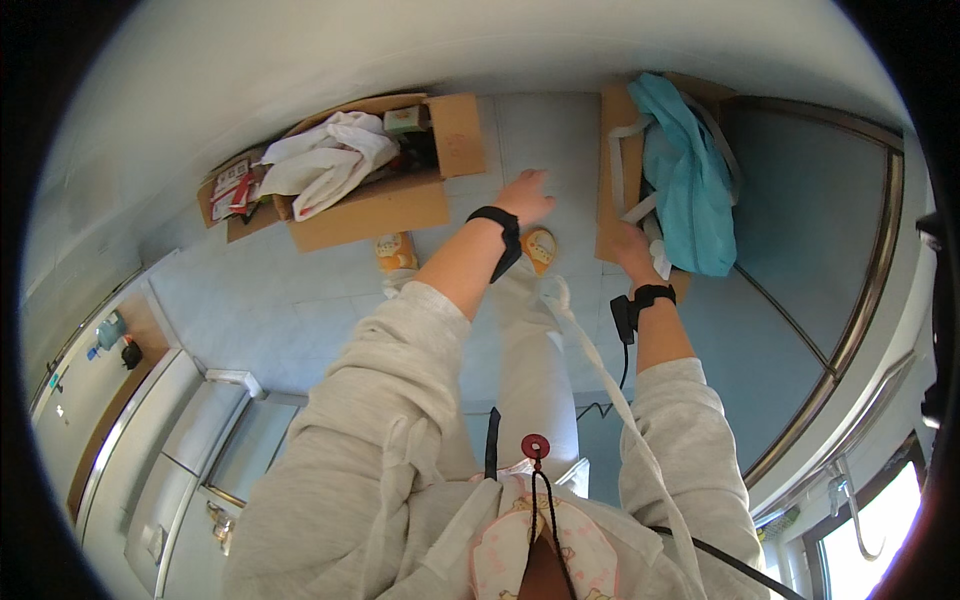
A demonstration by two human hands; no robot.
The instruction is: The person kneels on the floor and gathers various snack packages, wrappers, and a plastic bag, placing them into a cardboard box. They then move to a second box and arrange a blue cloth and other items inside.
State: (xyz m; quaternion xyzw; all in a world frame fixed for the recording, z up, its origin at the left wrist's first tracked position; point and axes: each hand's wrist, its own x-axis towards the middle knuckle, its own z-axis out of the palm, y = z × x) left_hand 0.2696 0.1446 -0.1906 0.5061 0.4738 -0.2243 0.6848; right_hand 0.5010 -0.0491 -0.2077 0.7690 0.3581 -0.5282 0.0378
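My left hand [526, 198] hangs over the tiled floor between two cardboard boxes. Its thumb stands apart from the fingers and nothing shows in it. At the near end of the right cardboard box [609, 172], my right hand [634, 249] touches or overlaps the flap, close to a pale strap [640, 208]. Its fingertips are partly hidden, so a grip cannot be made out. A teal fabric bag [694, 195] lies over that box, with pale straps at its sides. Both wrists wear black bands.
The left cardboard box [375, 216] holds a white plastic bag [337, 161] and a small green carton [406, 120]; red-and-white packages [232, 191] sit at its left. Cabinet panels [810, 225] run along the right. A pale cord [600, 367] dangles before me. My orange slippers [539, 249] are on the floor [330, 300].
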